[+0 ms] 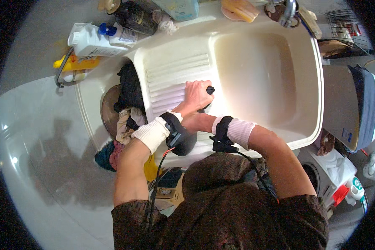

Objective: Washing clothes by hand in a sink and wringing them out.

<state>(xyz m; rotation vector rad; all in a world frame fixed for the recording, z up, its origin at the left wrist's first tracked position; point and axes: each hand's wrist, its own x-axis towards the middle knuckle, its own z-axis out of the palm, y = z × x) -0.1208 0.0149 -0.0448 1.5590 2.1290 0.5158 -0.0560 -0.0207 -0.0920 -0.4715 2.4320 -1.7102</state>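
My left hand [198, 93] is closed in a fist around a black cloth [210, 90], one end of which pokes out by the thumb. My wrists cross over the ribbed washboard [162, 87] of a white laundry sink. Below the left one, my right hand [192, 121] grips the same cloth lower down; its fingers are mostly hidden. A dark rounded bulge [187, 145], seemingly more of the cloth, hangs under my hands. To the right lies the sink basin [253, 78], holding cloudy water. Both wrists wear pale ribbed cuffs with black straps and cables.
Left of the washboard, a brown bowl [109, 107] holds black clothing [129, 87] and beige cloth [125, 125]. Bottles [93, 43] line the back left ledge. A faucet [289, 15] overhangs the basin. At lower right stands a washing machine [326, 170].
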